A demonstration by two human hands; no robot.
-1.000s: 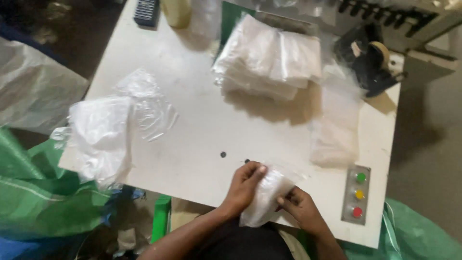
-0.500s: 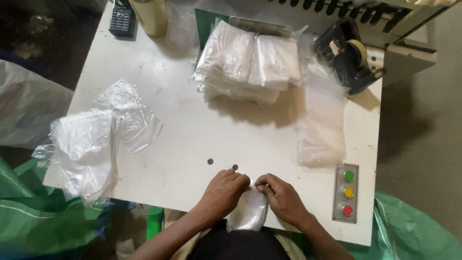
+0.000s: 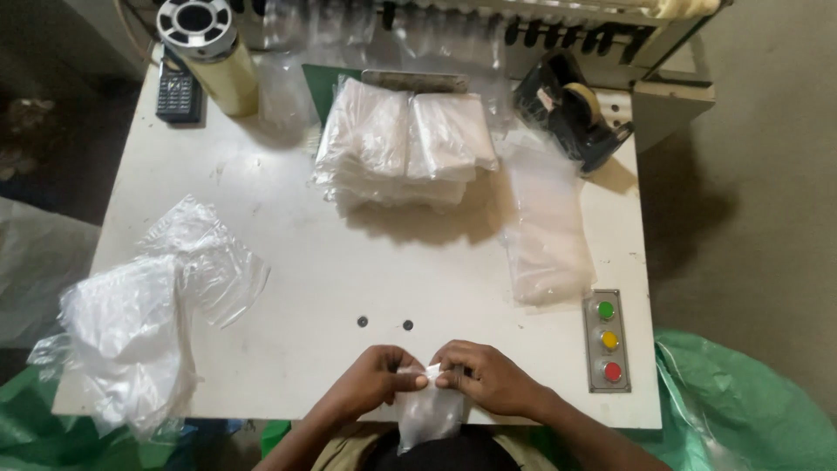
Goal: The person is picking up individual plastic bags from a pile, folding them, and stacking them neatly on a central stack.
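Head view, looking straight down: left hand (image 3: pixel 377 382) and right hand (image 3: pixel 488 384) pinched together on the top edge of a small clear bag (image 3: pixel 427 417), fingertips closed tight on the film, no gap showing between them. Bag hanging from that pinch over the near edge of the white table (image 3: pixel 349 279), a pale filling visible inside, kind not clear. Just beyond the grip, two dark holes (image 3: pixel 384 324) in the tabletop. Farther out from the grip and straight ahead, a stack of filled clear packets (image 3: pixel 405 148); ahead and to the right, a flat pile of empty clear bags (image 3: pixel 549 235). Right of the grip, a panel of green, yellow and red buttons (image 3: pixel 607 340). Far ahead to the right, a tape dispenser (image 3: pixel 575 113). Well to the left of the grip, crumpled loose plastic (image 3: pixel 139 323) spilling over the table edge. Far ahead to the left, a yellowish cylinder (image 3: pixel 214 57) with a dark handset (image 3: pixel 178 92) beside it. Likely risks: thin slippery film sliding out of the pinch, the bag dropping off the table edge towards the lap, or the contents spilling if the mouth tilts while open.
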